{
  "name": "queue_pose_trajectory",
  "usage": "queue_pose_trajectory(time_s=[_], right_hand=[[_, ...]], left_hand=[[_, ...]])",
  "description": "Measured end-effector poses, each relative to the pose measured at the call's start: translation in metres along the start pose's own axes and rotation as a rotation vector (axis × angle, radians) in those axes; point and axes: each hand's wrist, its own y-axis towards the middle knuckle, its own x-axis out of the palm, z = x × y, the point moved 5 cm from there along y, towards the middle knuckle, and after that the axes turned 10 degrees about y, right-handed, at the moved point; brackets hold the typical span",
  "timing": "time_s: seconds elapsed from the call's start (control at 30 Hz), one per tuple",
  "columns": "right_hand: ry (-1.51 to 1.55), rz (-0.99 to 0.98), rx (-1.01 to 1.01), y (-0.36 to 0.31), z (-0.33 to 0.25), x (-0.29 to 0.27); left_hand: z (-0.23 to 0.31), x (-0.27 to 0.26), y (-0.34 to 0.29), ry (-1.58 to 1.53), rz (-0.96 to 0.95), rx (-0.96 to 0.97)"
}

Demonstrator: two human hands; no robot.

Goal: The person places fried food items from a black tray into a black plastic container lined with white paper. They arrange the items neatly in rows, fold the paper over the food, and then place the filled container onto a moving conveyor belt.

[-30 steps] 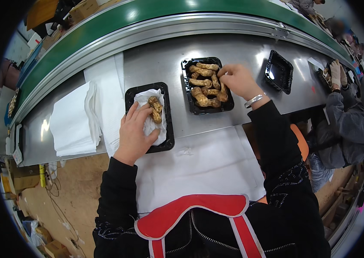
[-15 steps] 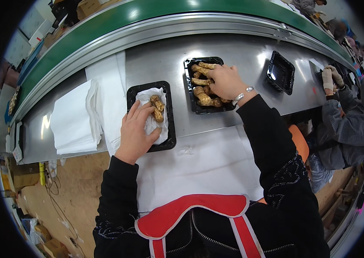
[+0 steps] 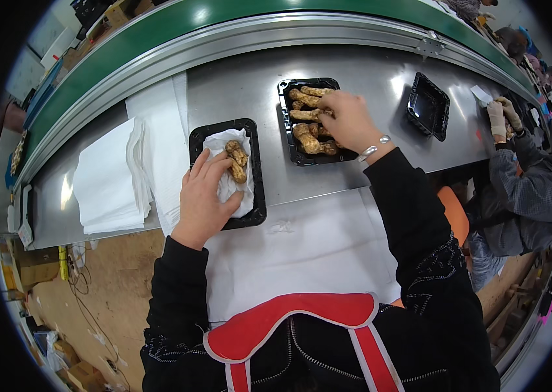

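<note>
The left hand (image 3: 203, 196) lies flat, fingers extended and slightly spread, on the white paper liner (image 3: 230, 171) of the black tray (image 3: 257, 209) at the centre left of the frame; it grasps nothing, and its fingertips rest just beside two pale brown root pieces (image 3: 236, 160) that lie on the liner in the upper half of that tray. The right hand (image 3: 349, 121) is positioned over the second black tray (image 3: 287, 124), at the upper centre of the frame, with its fingers curled down onto the heap of brown root pieces (image 3: 307, 134) inside; the fingers close around one piece at the middle of the heap, though the exact contact is partly hidden by the hand itself. A metal bracelet (image 3: 375, 147) sits on the right wrist. Both trays stand on the grey steel worktop (image 3: 380, 78), well apart from each other, with bare metal between them. A stack of folded white paper sheets (image 3: 107, 176) lies at the left of the frame, and a further white sheet (image 3: 165, 124) lies between that stack and the lined tray. A third, empty black tray (image 3: 427, 106) stands at the upper right. A green conveyor belt (image 3: 236, 13) curves along the top of the frame behind the worktop. At the right edge, another person in a grey jacket (image 3: 530, 196) works with gloved hands (image 3: 503, 117). A white apron sheet (image 3: 308, 248) with a red bib (image 3: 289, 320) occupies the lower centre.
</note>
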Motion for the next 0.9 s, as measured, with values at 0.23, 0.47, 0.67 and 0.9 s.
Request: queue_pose_trajectory(time_s=[0.23,0.47,0.67,0.9], right_hand=[[0.005,-0.015,-0.028,-0.016,0.007,-0.042],[-0.136,-0.300,-0.101,-0.039,-0.009,-0.032],[-0.016,-0.365,-0.067,-0.030,0.003,-0.036],[0.040,-0.379,-0.058,-0.034,0.005,-0.031]], left_hand=[[0.001,-0.001,0.000,-0.001,-0.004,-0.006],[0.001,0.000,0.002,-0.005,-0.008,-0.001],[0.002,-0.001,0.001,0.010,-0.009,-0.005],[0.002,-0.001,0.001,0.003,-0.010,-0.005]])
